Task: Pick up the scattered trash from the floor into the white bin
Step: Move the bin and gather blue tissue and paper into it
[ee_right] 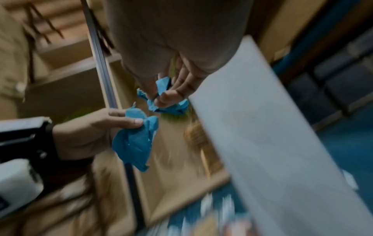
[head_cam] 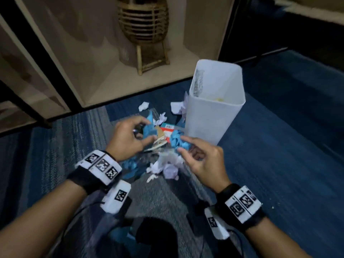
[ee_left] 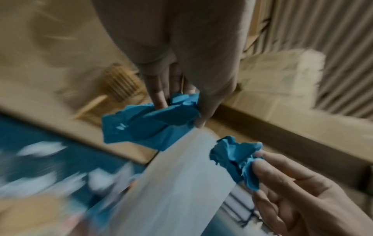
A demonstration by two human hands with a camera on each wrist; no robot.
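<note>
Both hands pinch crumpled blue paper: the left hand (head_cam: 128,135) holds one wad (ee_left: 149,123) between thumb and fingertips, and the right hand (head_cam: 202,158) pinches a smaller wad (ee_left: 237,157) the same way. In the head view both sit at frame centre, above the trash pile (head_cam: 163,164) of white and blue scraps on the blue carpet (head_cam: 279,146). The white bin (head_cam: 216,101) stands upright just right of centre, touching the pile's edge, with some contents inside. Judged step: pickup done for these two pieces, transfer pending. Next move calls for carrying both wads up and right over the bin's open rim before releasing. Much litter remains, including a printed card (head_cam: 168,127).
</note>
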